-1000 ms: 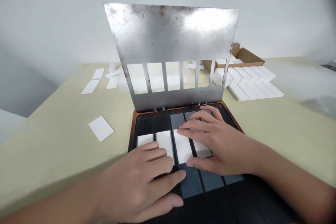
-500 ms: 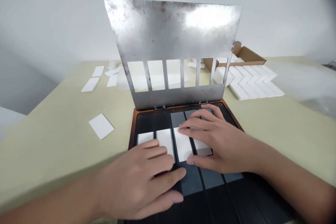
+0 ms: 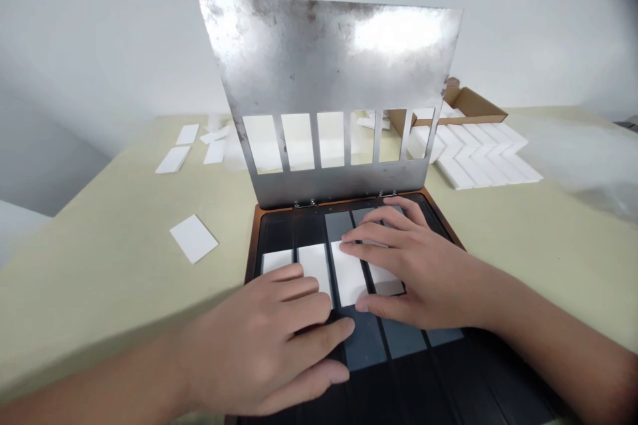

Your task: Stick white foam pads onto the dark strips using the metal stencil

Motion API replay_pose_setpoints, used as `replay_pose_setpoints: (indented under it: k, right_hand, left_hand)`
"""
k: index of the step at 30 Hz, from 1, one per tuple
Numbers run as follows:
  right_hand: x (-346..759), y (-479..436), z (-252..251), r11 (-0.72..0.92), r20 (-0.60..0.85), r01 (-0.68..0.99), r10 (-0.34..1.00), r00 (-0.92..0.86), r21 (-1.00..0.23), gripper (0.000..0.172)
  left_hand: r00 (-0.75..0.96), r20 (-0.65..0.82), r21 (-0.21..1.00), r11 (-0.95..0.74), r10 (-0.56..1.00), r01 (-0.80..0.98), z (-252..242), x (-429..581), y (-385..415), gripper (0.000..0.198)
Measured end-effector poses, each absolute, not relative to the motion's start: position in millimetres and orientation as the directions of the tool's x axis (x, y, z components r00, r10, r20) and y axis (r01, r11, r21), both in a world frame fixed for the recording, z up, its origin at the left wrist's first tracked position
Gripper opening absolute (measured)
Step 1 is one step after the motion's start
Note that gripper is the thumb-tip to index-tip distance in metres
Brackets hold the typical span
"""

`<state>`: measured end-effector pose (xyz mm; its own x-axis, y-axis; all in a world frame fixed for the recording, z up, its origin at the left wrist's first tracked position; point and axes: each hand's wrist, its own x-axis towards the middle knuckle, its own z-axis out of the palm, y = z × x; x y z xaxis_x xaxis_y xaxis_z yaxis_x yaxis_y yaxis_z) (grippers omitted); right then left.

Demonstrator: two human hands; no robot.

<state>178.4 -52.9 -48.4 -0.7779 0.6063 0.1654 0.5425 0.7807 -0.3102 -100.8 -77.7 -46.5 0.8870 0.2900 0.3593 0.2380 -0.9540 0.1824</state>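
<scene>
Bottom center of frame, my L hand (image 3: 259,339) and R hand (image 3: 419,272) lie flat, palms down, fingers loosely spread, on a row of 4 white rectangular tiles (image 3: 349,272). Neither hand grips or pinches anything; both just rest on top, open. My L fingers (image 3: 294,289) cover part of the 2 left tiles, and my R fingers (image 3: 379,232) lie across the upper ends of the 2 right tiles, w/ the R thumb (image 3: 366,303) by the lower end of the 3rd tile.

Tiles sit side by side, long edges running away from me, inside a black tray (image 3: 252,239) w/ a copper-brown rim. Dark grey-blue strips (image 3: 366,342) show in the tray just below the tiles' lower ends.

Hinged to the tray's far edge, a scuffed steel stencil plate (image 3: 329,73) stands tilted up, w/ 6 tall slots in a row near its lower edge.

Tray sits on a pale khaki table (image 3: 100,292). Left of it, mid-frame, lies a single white tile (image 3: 193,239); more loose white tiles (image 3: 173,159) are scattered upper left. Upper right, white tiles in a herringbone layout (image 3: 478,159) lie on the table in front of an open cardboard box (image 3: 468,106).
</scene>
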Motion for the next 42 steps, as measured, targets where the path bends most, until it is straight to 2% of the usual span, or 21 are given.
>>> replay_pose_setpoints:
  k: [42]
  right_hand:
    - [178.6, -53.2, -49.3, 0.785, 0.175, 0.539, 0.603, -0.779, -0.304, 0.054]
  left_hand:
    - [0.875, 0.375, 0.192, -0.949, 0.306, 0.250, -49.2, -101.6, -78.7, 0.026]
